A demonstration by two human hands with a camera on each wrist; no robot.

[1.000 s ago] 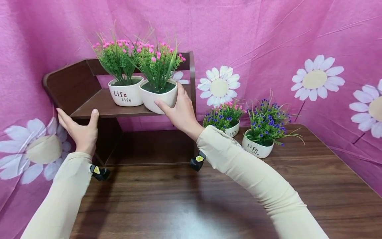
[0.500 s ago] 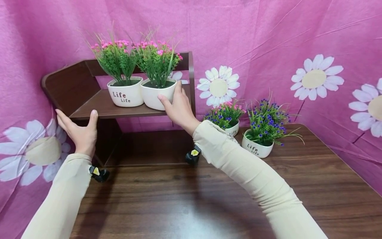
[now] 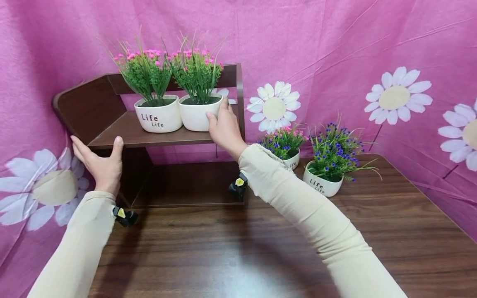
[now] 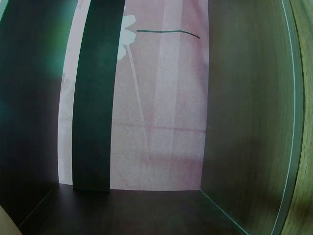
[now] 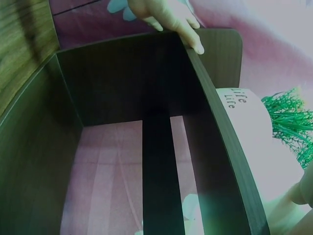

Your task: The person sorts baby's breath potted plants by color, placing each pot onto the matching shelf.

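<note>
In the head view, my right hand (image 3: 227, 129) grips a white flower pot (image 3: 197, 118) by its right side, thumb at the front. The pot, with green grass and pink flowers (image 3: 195, 76), stands upright at the upper board of a dark brown shelf (image 3: 112, 130). Close on its left is a matching pot (image 3: 158, 118) lettered "Life". My left hand (image 3: 103, 167) rests against the shelf's left front corner, fingers and thumb spread and fairly straight. The right wrist view shows the left hand (image 5: 166, 14) at the shelf's edge and the lettered pot (image 5: 247, 112).
On the brown wooden table (image 3: 208, 248), right of the shelf, stand a pot with blue and pink flowers (image 3: 292, 159) and a pot with blue flowers (image 3: 324, 184). A pink curtain (image 3: 316, 33) with white daisies hangs behind. The left wrist view looks into the shelf's lower bay (image 4: 132, 210).
My right hand has pushed its pot back and slightly right on the upper board, turning it upright beside the other pot. The left hand has stayed in place.
</note>
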